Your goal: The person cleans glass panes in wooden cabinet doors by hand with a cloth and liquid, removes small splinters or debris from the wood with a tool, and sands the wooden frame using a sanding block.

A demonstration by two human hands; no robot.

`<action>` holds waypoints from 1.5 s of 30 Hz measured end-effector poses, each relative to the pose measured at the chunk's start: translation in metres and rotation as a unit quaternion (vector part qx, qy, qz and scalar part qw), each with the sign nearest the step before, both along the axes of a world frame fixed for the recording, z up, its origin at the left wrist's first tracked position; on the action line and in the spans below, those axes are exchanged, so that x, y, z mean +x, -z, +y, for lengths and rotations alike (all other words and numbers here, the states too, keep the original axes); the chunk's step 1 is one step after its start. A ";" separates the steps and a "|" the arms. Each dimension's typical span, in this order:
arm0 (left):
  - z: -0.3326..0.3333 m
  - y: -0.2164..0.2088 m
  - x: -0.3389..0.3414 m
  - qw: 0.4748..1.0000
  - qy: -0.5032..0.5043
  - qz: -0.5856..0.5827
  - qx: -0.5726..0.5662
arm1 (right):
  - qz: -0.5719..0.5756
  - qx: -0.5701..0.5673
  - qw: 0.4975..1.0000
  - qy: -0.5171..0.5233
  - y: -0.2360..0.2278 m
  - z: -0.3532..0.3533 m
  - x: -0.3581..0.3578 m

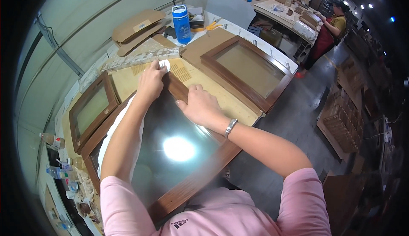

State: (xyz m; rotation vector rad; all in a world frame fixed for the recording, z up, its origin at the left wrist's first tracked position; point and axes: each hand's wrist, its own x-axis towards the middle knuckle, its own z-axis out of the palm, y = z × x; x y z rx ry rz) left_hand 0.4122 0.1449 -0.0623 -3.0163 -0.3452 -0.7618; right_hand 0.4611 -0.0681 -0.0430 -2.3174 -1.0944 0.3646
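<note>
A brown wooden frame with a glass pane (170, 121) lies before me, a bright light reflected in the glass. My left hand (151, 82) is closed at the frame's far corner, pinching a piece of thin white material (165, 65), cloth or paper, I cannot tell which. More white material (111, 140) shows along both sides of my left forearm. My right hand (202, 105) has its fingers bent over the frame's far rail (177, 87), gripping it, with the thumb on the near side. The fingertips beyond the rail are partly hidden.
A smaller glazed frame (114, 92) lies left, another glazed frame (265, 96) far right on cardboard. Behind stand a blue bottle (182, 25), cardboard pieces (136, 27) and yellow-handled pliers (214, 24). Plastic bottles (53, 140) line the left edge. Another person (330, 34) works at a far table.
</note>
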 end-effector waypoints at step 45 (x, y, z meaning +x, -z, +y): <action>-0.123 -0.106 -0.413 0.793 -0.159 -0.345 -0.477 | 0.114 0.188 0.899 -0.379 -0.004 0.040 -0.075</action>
